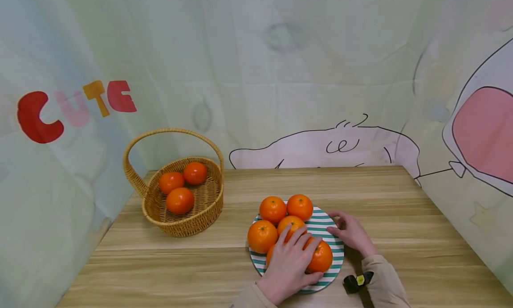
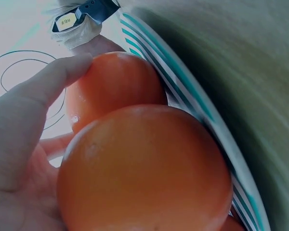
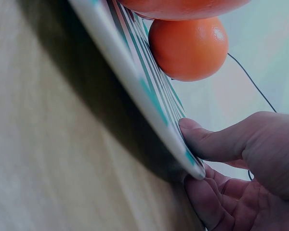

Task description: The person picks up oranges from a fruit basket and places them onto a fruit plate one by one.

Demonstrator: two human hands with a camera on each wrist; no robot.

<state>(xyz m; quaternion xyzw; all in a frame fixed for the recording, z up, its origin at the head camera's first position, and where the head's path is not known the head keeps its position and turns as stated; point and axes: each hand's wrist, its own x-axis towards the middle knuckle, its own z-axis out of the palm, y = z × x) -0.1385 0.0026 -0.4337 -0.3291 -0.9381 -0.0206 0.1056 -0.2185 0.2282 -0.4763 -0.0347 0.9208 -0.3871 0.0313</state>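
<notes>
A plate (image 1: 334, 254) with green and white stripes holds several oranges (image 1: 262, 236). My left hand (image 1: 286, 265) reaches over the near oranges, its fingers spread on top. Its thumb and fingers hold the orange (image 1: 322, 257) at the plate's near right. In the left wrist view the thumb lies against that farther orange (image 2: 118, 86), while another orange (image 2: 144, 168) fills the foreground by the palm. My right hand (image 1: 352, 232) pinches the plate's right rim, thumb on top and fingers underneath, as the right wrist view shows around the rim (image 3: 195, 168).
A wicker basket (image 1: 188, 227) with a tall handle stands at the back left, holding three glossy red-orange round fruits (image 1: 180, 201). The wooden table (image 1: 180, 268) meets a printed cloth backdrop (image 1: 256, 85) at its back edge. A black device (image 1: 358, 281) is strapped at my right wrist.
</notes>
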